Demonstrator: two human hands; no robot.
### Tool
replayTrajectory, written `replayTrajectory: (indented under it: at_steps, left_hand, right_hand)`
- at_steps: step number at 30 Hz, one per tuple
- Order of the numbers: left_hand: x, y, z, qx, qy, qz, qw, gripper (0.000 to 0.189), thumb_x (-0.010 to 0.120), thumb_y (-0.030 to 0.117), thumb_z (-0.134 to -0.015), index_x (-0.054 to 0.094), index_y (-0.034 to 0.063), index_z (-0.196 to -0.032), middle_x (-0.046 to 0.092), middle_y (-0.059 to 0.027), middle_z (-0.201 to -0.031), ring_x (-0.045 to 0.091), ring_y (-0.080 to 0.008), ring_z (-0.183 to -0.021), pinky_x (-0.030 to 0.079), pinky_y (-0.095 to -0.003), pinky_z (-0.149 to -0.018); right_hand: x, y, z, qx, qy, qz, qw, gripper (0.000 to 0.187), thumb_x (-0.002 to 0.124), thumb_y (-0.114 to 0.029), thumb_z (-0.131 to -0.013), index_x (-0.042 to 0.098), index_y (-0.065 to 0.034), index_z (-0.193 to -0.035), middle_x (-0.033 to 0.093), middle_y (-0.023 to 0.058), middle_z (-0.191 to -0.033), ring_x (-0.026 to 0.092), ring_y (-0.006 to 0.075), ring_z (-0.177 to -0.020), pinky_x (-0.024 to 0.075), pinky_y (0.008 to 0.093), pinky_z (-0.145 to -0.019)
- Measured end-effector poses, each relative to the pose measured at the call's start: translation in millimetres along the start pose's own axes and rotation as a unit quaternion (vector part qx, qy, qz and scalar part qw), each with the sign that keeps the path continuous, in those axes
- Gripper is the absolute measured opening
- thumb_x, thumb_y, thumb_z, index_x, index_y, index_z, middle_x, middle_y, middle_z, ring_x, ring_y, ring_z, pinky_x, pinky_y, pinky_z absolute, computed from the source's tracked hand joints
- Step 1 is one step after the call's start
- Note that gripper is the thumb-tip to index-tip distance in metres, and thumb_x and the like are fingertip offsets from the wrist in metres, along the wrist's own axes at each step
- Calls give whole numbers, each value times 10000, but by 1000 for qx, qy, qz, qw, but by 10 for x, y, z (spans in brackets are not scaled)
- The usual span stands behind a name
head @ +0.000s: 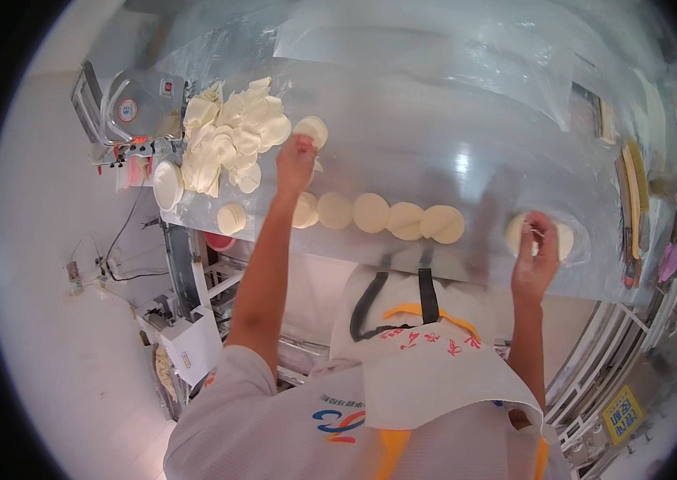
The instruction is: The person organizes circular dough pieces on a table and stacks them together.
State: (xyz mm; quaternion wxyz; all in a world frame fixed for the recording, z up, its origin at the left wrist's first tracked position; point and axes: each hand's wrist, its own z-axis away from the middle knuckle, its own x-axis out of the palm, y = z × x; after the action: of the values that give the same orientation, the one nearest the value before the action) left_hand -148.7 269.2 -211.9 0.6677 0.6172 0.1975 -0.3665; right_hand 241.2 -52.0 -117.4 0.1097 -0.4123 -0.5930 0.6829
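Observation:
My left hand (298, 163) reaches over the metal worktable, its fingers on a round dough wrapper (312, 128). Beside it lies a large loose heap of thin dough wrappers (236, 135). Nearer my body, several dough rounds (370, 212) form a row, some overlapping. A small stack of rounds (231, 219) lies left of that row. At the right, my right hand (536, 246) is bent over pale rounds (564, 241) that lie on what looks like clear plastic film. The fingertips are close together; whether they pinch anything there I cannot tell.
A metal machine with a red switch (143, 105) stands at the table's left end, near a white round tub (168, 185). Brushes with wooden handles (634, 198) lie along the right end. A flat sheet (362, 42) covers part of the far side. Shelving racks stand below the table.

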Motion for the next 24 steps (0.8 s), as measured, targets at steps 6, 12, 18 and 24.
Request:
replayTrajectory:
  at_steps: [6,12,18,24]
  left_hand:
    - [-302,-129,-1027,204,-189,-133,951,548,855,37,-762,669,101,-1273,609,-144,-1389,547,-373,-1330,491,-463,-1093]
    - [-246,-269,-1404,150,-296,-209,920,623,962,144,-658,642,93,-1190,599,-138,-1274,572,-381,-1216,508,-470,-1010]
    - [-211,-414,-1410,195,-275,-253,907,602,978,173,-643,614,104,-1118,647,-126,-1143,618,-371,-1116,521,-481,-914]
    - [-392,-267,-1298,153,-342,-143,916,494,942,141,-701,676,44,-1106,758,-155,-1052,719,-370,-991,558,-449,-855]
  right_hand:
    - [949,-534,240,70,-74,-36,994,191,667,-53,-1064,695,-15,-1249,724,73,-1140,666,162,-1028,554,319,-936]
    - [1339,-720,447,110,-77,13,991,195,662,-32,-1068,700,-16,-1259,740,56,-1156,671,130,-1047,543,305,-966]
    - [1475,-777,506,106,-61,22,992,183,670,-32,-1065,705,-12,-1244,742,58,-1169,672,131,-1054,548,302,-953]
    - [1533,-802,521,91,-57,35,994,149,661,-74,-1075,714,-14,-1200,738,67,-1131,672,171,-1026,557,321,-909]
